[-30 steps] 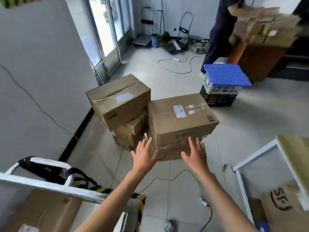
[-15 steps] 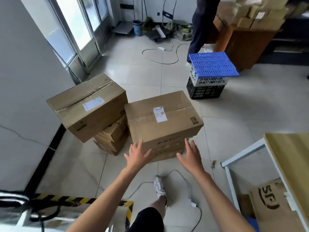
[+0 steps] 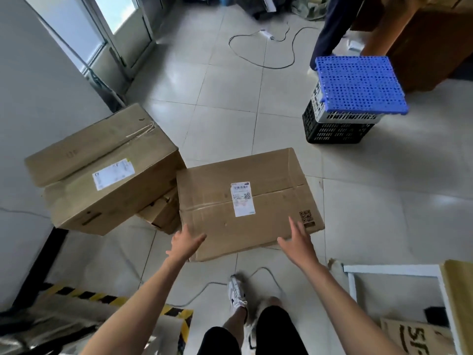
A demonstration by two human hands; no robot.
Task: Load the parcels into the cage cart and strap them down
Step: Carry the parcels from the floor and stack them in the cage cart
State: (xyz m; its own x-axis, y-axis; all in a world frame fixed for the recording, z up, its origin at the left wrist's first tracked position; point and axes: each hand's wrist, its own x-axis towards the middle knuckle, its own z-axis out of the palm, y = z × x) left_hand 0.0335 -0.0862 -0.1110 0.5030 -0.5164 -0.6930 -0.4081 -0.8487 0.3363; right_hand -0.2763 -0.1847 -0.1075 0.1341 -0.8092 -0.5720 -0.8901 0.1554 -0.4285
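A large cardboard parcel [image 3: 245, 201] with a white label lies on the floor in front of me. My left hand [image 3: 185, 243] reaches to its near left corner with straight fingers. My right hand [image 3: 298, 239] hovers over its near right edge, fingers spread. Neither hand holds anything. To the left, a second big parcel [image 3: 107, 170] with a label sits tilted on smaller boxes [image 3: 161, 213]. The cage cart's blurred edge with yellow-black tape [image 3: 102, 298] shows at the bottom left.
A blue crate lid on stacked crates [image 3: 353, 98] stands at the right. Another person's leg [image 3: 330, 32] is by a wooden counter. Cables [image 3: 261, 62] lie on the tiles. A white table frame [image 3: 394, 270] and a printed box [image 3: 417, 339] are at the bottom right.
I have stepped closer and the view has tilted down. Both hands have moved forward to the near edge of the labelled parcel. The cart has slid out of view at the bottom left.
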